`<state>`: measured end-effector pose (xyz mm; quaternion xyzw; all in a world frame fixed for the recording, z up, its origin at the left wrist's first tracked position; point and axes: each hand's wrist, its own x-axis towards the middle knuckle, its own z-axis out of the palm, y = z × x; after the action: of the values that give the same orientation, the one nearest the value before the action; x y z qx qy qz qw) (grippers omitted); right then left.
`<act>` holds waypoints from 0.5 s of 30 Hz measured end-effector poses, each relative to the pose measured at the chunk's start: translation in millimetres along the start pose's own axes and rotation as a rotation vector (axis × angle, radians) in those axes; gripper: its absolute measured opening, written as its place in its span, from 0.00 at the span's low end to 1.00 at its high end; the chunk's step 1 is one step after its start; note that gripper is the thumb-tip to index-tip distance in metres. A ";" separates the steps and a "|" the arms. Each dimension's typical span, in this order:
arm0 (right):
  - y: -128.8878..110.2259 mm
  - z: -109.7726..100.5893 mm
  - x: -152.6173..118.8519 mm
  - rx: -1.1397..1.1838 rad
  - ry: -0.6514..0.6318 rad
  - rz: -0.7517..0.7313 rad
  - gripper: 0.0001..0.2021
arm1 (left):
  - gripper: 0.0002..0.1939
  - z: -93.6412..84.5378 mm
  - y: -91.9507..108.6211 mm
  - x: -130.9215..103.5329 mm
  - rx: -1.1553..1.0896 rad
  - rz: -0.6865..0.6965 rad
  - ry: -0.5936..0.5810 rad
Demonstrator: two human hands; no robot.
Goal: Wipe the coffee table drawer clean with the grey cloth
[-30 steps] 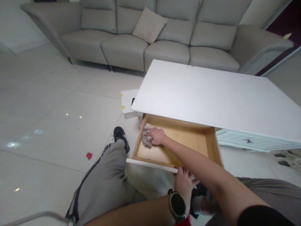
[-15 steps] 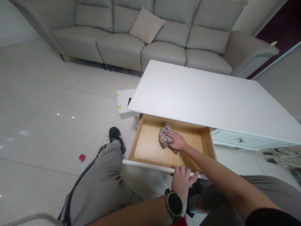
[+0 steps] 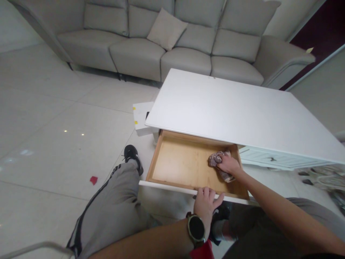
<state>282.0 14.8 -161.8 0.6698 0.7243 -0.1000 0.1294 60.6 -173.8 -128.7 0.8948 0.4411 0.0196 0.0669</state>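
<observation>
A pulled-out wooden drawer (image 3: pixel 178 158) with a white front juts from the near side of the white coffee table (image 3: pixel 237 104). Inside it, at the right end, my right hand (image 3: pixel 229 165) is closed on a bunched brown-and-white patterned cloth (image 3: pixel 215 159), pressed to the drawer bottom. My left hand (image 3: pixel 206 203), with a watch on its wrist, has its fingers hooked over the top edge of the drawer front. The thumb side and palm lie outside the drawer.
A long grey sofa (image 3: pixel 134 54) with a beige cushion (image 3: pixel 167 28) stands behind the table. Beside the table's left end is a white box (image 3: pixel 141 115). A red scrap (image 3: pixel 93 180) lies on the tiled floor. Another drawer, shut, has a dark knob (image 3: pixel 272 159). My legs flank the open drawer.
My right hand has slid the cloth from the drawer's middle to its right end. The left hand keeps its place on the drawer front.
</observation>
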 end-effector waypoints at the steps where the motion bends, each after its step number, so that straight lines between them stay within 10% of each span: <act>1: -5.7 -2.8 0.4 -0.016 -0.011 -0.011 0.23 | 0.26 -0.1 -0.2 -0.3 0.005 0.001 0.001; 15: -127.2 -21.5 -26.1 -0.121 -0.136 -0.507 0.23 | 0.25 -2.3 -4.1 1.5 -0.037 0.013 0.009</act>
<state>156.0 -13.5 -136.8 0.4499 0.8632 -0.1306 0.1884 58.1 -169.9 -127.0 0.8962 0.4350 0.0319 0.0812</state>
